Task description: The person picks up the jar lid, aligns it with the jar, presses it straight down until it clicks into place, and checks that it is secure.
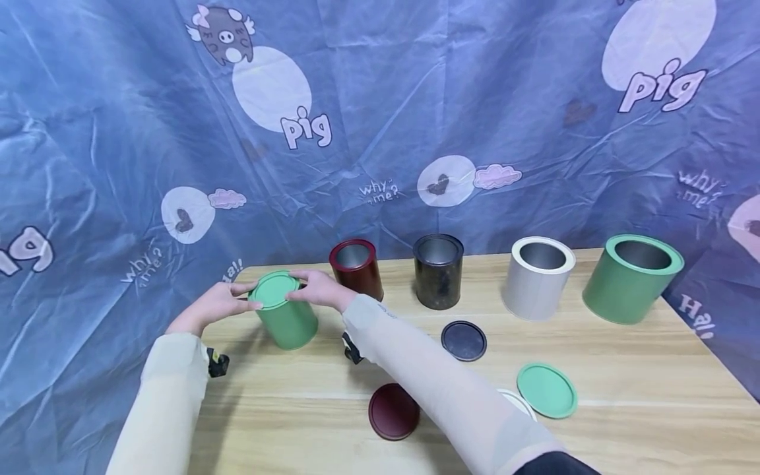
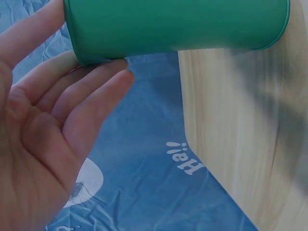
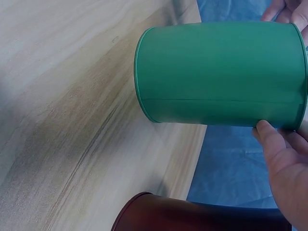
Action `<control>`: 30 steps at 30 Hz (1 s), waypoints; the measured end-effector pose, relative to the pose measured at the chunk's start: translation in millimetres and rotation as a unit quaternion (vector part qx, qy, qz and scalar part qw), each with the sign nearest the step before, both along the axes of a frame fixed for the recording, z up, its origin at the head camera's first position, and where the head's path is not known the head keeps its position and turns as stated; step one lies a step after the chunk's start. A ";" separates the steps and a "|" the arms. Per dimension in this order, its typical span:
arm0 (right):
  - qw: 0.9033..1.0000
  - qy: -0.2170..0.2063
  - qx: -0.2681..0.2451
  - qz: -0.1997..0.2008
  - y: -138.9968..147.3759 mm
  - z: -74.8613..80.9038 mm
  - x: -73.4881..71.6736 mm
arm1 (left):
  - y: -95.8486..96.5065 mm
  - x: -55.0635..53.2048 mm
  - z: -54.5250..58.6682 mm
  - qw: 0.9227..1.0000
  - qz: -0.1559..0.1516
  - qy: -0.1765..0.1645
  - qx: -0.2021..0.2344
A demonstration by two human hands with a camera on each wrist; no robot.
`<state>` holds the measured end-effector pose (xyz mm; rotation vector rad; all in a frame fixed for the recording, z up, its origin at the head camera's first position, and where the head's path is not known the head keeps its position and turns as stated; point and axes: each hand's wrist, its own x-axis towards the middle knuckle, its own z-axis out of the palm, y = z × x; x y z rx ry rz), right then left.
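Observation:
A green can (image 1: 289,324) stands upright at the left of the table, with a green lid (image 1: 276,290) on its top. My left hand (image 1: 218,305) touches the left edge of the lid, and in the left wrist view its fingers reach along the upper rim and side fairly straight. From the other side my right hand (image 1: 320,289) rests its fingers on the lid's right edge. A fingertip of the right hand (image 3: 284,159) also touches the can's side wall in the right wrist view. Both palms stay apart from the can.
Along the back stand open cans: dark red (image 1: 362,274), black (image 1: 438,277), white (image 1: 536,290) and larger green (image 1: 623,290). Loose lids lie in front: black (image 1: 464,340), dark red (image 1: 394,411), green (image 1: 547,390), and white (image 1: 518,401), partly behind my right sleeve. Blue cloth (image 1: 380,132) hangs behind.

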<state>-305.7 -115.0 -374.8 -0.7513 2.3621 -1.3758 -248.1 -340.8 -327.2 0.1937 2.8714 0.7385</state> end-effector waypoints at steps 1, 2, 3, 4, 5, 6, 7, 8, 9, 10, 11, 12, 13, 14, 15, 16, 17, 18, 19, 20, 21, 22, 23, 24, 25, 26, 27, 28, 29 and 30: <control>1.000 0.002 0.001 0.000 -0.7 0.6 -0.2 | -0.8 0.7 0.0 1.000 0.002 -0.001 0.006; 1.000 0.004 0.002 0.000 -1.3 1.2 -0.2 | -1.8 1.1 -0.3 1.000 0.003 -0.001 0.011; 1.000 0.005 0.003 0.002 -1.8 1.7 0.0 | -2.6 1.5 -0.9 1.000 0.005 -0.003 0.015; 1.000 0.004 0.004 0.003 -2.2 2.0 0.4 | -3.4 2.0 -1.3 1.000 0.004 -0.003 0.017; 1.000 0.001 0.003 0.004 -2.6 2.2 0.9 | -4.0 2.4 -1.8 1.000 0.003 -0.003 0.018; 1.000 -0.002 0.002 0.005 -2.8 2.5 1.5 | -4.4 3.0 -2.0 1.000 0.001 -0.002 0.016; 1.000 -0.003 0.001 0.007 -3.0 2.7 2.0 | -4.9 3.4 -2.4 1.000 0.001 0.000 0.012; 1.000 -0.005 0.001 0.008 -3.1 2.9 2.4 | -5.3 3.6 -2.7 1.000 0.000 0.002 0.009; 1.000 -0.005 -0.001 0.008 -3.3 3.0 2.7 | -5.6 3.8 -2.9 1.000 0.002 0.004 0.008; 1.000 -0.004 -0.002 0.007 -3.4 3.3 2.8 | -5.6 3.8 -3.0 1.000 0.001 0.005 0.009; 1.000 -0.003 -0.004 0.005 -3.4 3.7 3.0 | -5.6 3.7 -3.1 1.000 0.002 0.007 0.011; 1.000 0.000 -0.005 0.003 -3.2 4.0 3.2 | -5.5 3.7 -3.1 1.000 0.001 0.008 0.013; 1.000 0.003 -0.007 0.002 -3.1 4.1 3.3 | -5.4 3.6 -3.3 1.000 0.000 0.009 0.017; 1.000 0.003 -0.008 0.000 -2.8 4.0 3.6 | -5.2 3.6 -3.5 1.000 -0.001 0.008 0.019; 1.000 0.003 -0.008 -0.001 -2.5 3.9 4.0 | -5.1 3.6 -4.0 1.000 -0.001 0.006 0.021; 1.000 0.001 -0.010 0.000 -2.2 3.5 4.6 | -5.0 3.7 -4.5 1.000 -0.001 0.004 0.021; 1.000 0.000 -0.011 0.001 -1.8 2.9 5.0 | -4.9 3.8 -4.9 1.000 0.000 0.002 0.021; 1.000 0.000 -0.011 0.003 -1.5 2.2 5.4 | -4.7 4.1 -5.2 1.000 0.000 -0.001 0.020; 1.000 -0.002 -0.010 0.003 -1.2 1.6 5.6 | -4.6 4.1 -5.6 1.000 0.000 -0.002 0.018; 1.000 -0.004 -0.010 0.002 -0.9 1.2 5.7 | -4.4 4.1 -5.7 1.000 0.000 -0.003 0.017; 1.000 -0.004 -0.012 0.001 -0.8 0.8 5.4 | -4.2 3.9 -5.6 1.000 0.000 -0.003 0.017; 1.000 -0.004 -0.014 -0.001 -0.6 0.3 4.9 | -3.8 3.7 -5.5 1.000 -0.001 -0.002 0.018; 1.000 -0.004 -0.014 -0.003 -0.5 0.0 4.2 | -3.5 3.3 -5.4 1.000 -0.002 0.000 0.020; 1.000 -0.002 -0.015 -0.006 -0.4 -0.1 3.5 | -3.2 2.9 -5.3 1.000 -0.003 0.001 0.022; 1.000 -0.001 -0.016 -0.008 -0.4 -0.2 2.7 | -2.9 2.7 -5.3 1.000 -0.003 0.004 0.022; 1.000 0.002 -0.017 -0.008 -0.4 -0.4 2.1 | -2.4 2.7 -5.1 1.000 -0.005 0.006 0.023; 1.000 0.005 -0.018 -0.006 -0.3 -0.6 1.5 | -2.0 2.8 -5.0 1.000 -0.007 0.006 0.023; 1.000 0.007 -0.018 -0.002 -0.1 -0.7 1.2 | -1.7 3.0 -5.1 1.000 -0.007 0.007 0.024; 1.000 0.009 -0.019 0.002 0.3 -0.7 1.1 | -1.3 3.3 -5.3 1.000 -0.006 0.009 0.024; 1.000 0.011 -0.021 0.009 1.1 -0.6 0.9 | -0.8 3.9 -5.2 1.000 -0.005 0.012 0.022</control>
